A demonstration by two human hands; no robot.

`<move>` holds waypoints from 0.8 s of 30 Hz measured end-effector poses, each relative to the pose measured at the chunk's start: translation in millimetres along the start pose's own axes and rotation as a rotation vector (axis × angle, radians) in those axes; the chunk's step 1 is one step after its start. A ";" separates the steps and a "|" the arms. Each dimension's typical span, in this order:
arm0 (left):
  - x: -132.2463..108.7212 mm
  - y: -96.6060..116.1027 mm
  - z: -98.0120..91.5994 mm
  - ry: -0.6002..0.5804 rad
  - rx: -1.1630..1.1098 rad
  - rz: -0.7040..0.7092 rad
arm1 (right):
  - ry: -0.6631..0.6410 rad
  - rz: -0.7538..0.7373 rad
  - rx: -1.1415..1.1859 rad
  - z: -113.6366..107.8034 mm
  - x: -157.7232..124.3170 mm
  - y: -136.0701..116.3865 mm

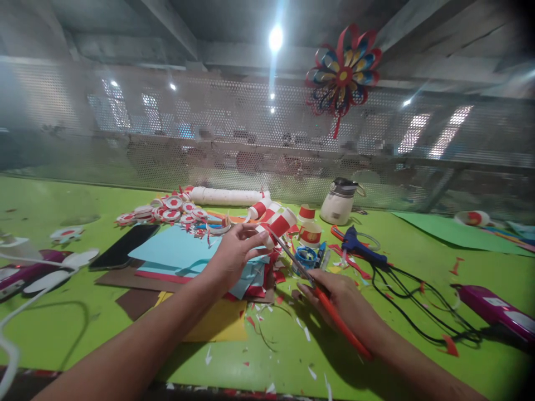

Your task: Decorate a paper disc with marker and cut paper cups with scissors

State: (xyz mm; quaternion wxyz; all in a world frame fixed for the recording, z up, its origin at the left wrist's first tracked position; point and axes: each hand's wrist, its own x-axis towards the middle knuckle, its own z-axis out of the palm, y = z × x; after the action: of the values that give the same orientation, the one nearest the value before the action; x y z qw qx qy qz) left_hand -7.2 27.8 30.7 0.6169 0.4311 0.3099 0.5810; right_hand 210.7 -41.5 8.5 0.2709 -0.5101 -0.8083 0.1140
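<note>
My left hand (240, 250) is closed with its fingertips on a small white paper cup (284, 221) that has a red band and lies tilted. My right hand (340, 298) grips orange-handled scissors (324, 301), whose long blades point up and left. The blade tips reach the cup beside my left fingers; I cannot tell whether they are inside it. Close behind are more red-and-white cups (310, 234). Under my left wrist lies a stack of light blue paper (167, 250). A blue tape roll (306, 257) sits near the blades.
Left are finished-looking red-and-white paper discs (171, 209), a black phone (124, 247) and a white roll (229, 196). A white jug (337, 203) stands behind. Right lie a blue glue gun (363, 248), looping black cables and a purple device (495, 309). Paper scraps litter the green table (288, 365).
</note>
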 end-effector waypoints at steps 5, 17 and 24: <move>-3.1 -0.3 3.0 -0.008 0.029 -0.006 | -0.005 -0.002 0.020 -1.7 2.1 -0.5; -11.0 -2.3 10.5 -0.027 0.083 -0.025 | 0.032 0.000 -0.023 3.9 -0.8 4.3; -5.9 0.2 6.6 -0.038 0.005 0.025 | 0.112 0.106 -0.117 4.2 9.5 17.3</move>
State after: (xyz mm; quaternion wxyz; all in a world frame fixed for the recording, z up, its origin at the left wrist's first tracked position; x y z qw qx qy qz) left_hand -2.2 20.9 33.0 0.6142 0.4475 0.2944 0.5795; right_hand 218.4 -24.9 0.1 0.2791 -0.5728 -0.7689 0.0523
